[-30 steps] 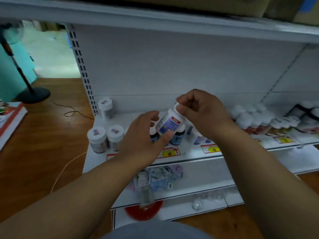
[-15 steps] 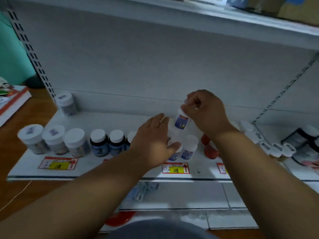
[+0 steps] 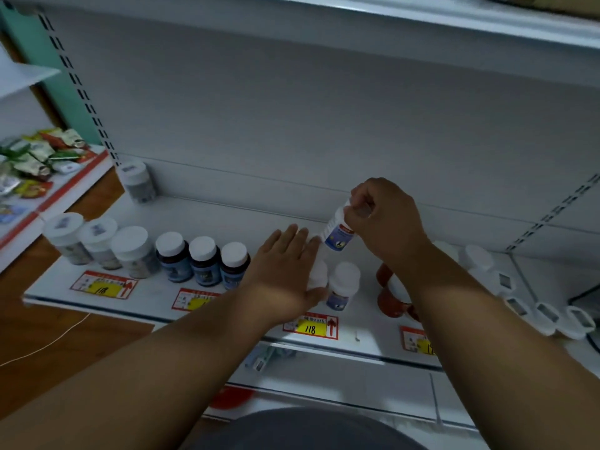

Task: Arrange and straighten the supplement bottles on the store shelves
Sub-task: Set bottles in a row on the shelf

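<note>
Since half a second ago the left hand [image 3: 285, 274] has flattened, fingers spread, resting on a white-capped bottle [image 3: 316, 274] on the white shelf [image 3: 207, 222]; right hand [image 3: 383, 219] pinches the held bottle [image 3: 339, 233] by its cap, tilted above the standing row

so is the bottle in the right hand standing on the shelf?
No, the right hand holds the white bottle tilted, clear above the shelf.
</note>
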Motion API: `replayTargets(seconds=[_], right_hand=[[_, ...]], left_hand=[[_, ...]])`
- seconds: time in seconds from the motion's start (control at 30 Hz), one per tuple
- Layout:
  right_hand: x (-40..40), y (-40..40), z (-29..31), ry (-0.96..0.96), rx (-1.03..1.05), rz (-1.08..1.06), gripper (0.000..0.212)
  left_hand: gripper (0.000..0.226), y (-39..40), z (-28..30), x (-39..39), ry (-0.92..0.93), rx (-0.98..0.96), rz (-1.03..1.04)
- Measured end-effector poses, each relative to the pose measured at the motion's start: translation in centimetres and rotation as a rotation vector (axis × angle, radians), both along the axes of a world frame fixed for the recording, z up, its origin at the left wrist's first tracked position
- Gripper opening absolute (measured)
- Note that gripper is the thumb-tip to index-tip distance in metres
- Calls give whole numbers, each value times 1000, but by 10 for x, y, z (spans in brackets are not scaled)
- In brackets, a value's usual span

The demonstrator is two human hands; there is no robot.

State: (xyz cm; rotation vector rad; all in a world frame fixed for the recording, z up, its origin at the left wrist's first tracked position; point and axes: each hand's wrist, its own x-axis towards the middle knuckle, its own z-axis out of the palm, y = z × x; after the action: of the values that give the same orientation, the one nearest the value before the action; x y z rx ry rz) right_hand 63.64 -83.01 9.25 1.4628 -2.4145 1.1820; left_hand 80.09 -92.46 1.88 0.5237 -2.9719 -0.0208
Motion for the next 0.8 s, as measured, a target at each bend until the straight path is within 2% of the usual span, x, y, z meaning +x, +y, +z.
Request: replayTargets(seconds=[0.17, 0.43, 0.67, 0.8], right_hand=[[-4, 8, -14, 53, 20, -26, 15], [2, -5, -40, -27, 383, 36, 5], [2, -2, -33, -37, 450, 83, 10], [7, -3, -28, 26, 372, 121, 13]], left_hand=[[99, -3, 1, 0, -4, -31, -37], [101, -3, 2, -1, -43, -59, -53], [103, -8, 0, 0, -26, -37, -86], [101, -12, 10, 7, 67, 112, -81]])
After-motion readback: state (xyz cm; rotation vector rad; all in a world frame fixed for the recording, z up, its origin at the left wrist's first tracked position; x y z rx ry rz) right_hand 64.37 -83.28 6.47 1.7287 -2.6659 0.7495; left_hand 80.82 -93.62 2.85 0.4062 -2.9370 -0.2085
